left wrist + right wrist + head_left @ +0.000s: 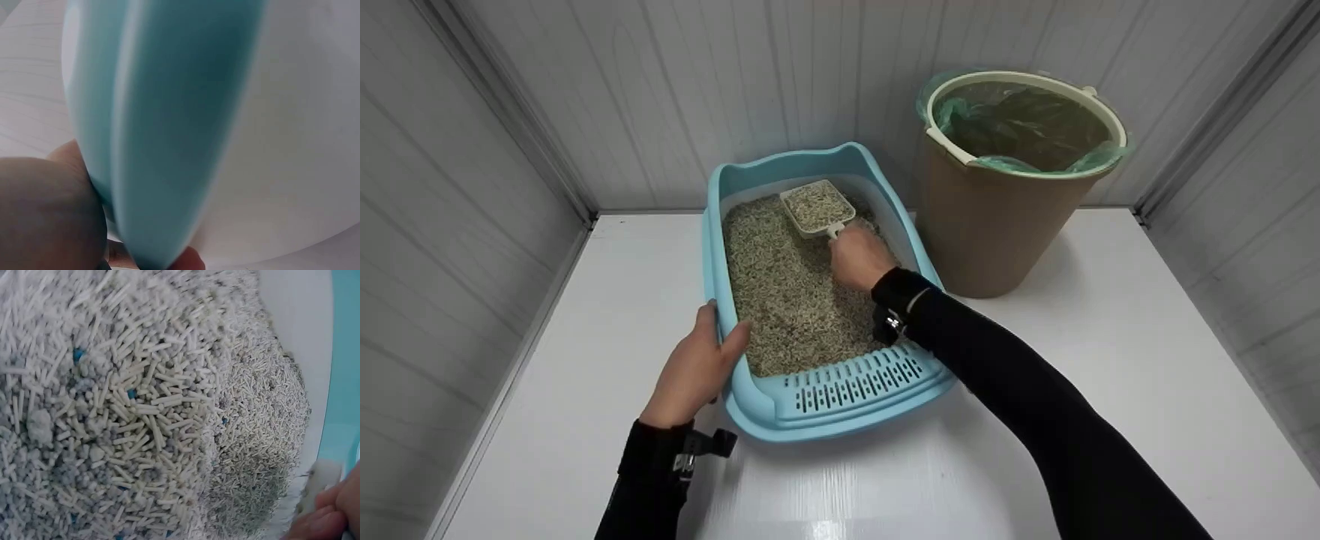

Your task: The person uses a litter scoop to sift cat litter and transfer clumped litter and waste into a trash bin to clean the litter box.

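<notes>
A light blue litter box [832, 431] with a white inner wall holds pellet litter [780, 307]. My right hand [861, 256] grips the handle of a white litter scoop [836, 228], whose head is heaped with litter and sits over the far part of the box. In the right wrist view, fingers [323, 523] curl at a pale handle, and pale pellets with a few blue bits fill much of the picture. On the near left side my left hand [697, 375] holds the rim, thumb over the top. The left wrist view shows the blue rim [163, 124] close up, partly hiding those fingers.
Right of the box stands a brown bin [990, 232] with a cream ring [956, 150] and a green bag lining [1009, 165]. Both stand on a white surface [1147, 390], with grey panel walls [720, 82] behind and at the sides.
</notes>
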The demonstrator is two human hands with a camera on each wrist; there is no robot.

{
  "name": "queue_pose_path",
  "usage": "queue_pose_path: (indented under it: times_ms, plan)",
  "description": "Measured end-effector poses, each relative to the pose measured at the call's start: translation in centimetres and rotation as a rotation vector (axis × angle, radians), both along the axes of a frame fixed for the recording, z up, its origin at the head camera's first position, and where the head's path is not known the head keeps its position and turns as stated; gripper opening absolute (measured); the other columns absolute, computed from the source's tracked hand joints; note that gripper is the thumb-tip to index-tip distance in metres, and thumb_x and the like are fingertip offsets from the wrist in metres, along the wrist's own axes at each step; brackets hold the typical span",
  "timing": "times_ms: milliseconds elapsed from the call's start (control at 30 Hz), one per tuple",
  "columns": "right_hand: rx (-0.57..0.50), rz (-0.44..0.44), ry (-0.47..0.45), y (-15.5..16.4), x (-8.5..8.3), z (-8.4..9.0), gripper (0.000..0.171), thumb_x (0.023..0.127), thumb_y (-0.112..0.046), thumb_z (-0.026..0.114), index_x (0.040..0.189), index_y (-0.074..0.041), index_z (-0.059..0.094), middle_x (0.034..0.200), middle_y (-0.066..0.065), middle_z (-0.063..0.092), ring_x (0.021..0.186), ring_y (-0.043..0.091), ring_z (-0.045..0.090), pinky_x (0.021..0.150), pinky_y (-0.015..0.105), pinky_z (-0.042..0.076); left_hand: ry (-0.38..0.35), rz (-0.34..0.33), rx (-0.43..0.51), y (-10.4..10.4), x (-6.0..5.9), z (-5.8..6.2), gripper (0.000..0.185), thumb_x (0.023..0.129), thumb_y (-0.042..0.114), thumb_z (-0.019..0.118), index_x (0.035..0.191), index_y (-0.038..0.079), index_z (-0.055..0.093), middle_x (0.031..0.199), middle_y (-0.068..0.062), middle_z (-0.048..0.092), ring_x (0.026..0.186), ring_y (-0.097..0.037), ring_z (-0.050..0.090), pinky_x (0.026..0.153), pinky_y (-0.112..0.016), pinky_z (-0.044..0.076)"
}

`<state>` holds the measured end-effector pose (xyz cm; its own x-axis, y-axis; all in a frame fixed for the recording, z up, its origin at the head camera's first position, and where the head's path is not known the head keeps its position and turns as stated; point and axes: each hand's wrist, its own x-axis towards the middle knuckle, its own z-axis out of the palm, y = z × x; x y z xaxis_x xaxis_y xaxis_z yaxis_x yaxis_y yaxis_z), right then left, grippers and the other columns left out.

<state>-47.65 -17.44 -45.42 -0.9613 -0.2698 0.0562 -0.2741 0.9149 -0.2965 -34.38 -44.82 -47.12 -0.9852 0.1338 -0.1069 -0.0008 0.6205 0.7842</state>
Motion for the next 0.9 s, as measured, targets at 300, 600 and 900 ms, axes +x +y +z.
queue_pose_path:
  times_ms: [300,600,900]
  plan:
    - [0.067,0.038,0.063,0.23,0.24,0.25,0.039,0.123,-0.019,0.044,0.107,0.008,0.067,0.082,0.012,0.050,0.067,0.024,0.045,0.069,0.043,0.045,-0.013,0.005,0.007,0.02,0.07,0.07,0.093,0.116,0.054,0.051,0.177,-0.002,0.009,0.135,-0.038,0.062,0.073,-0.030,0.069,0.056,-0.041,0.057]
    - [0.026,0.020,0.042,0.13,0.63,0.88,0.038,0.122,-0.020,0.046,0.113,0.009,0.068,0.098,0.023,0.063,0.086,0.041,0.067,0.082,0.052,0.056,-0.016,0.000,0.008,-0.01,0.10,0.23,0.092,0.117,0.053,0.051,0.177,-0.002,0.008,0.137,-0.038,0.061,0.074,-0.030,0.069,0.058,-0.041,0.057]
    - [-0.013,-0.077,-0.017,0.44,0.23,0.99,0.039,0.122,-0.025,0.047,0.122,0.010,0.065,0.085,0.011,0.052,0.071,0.028,0.055,0.067,0.042,0.046,-0.019,-0.003,0.007,-0.12,0.16,0.13,0.094,0.116,0.055,0.051,0.176,-0.003,0.008,0.137,-0.040,0.061,0.076,-0.030,0.070,0.057,-0.041,0.057]
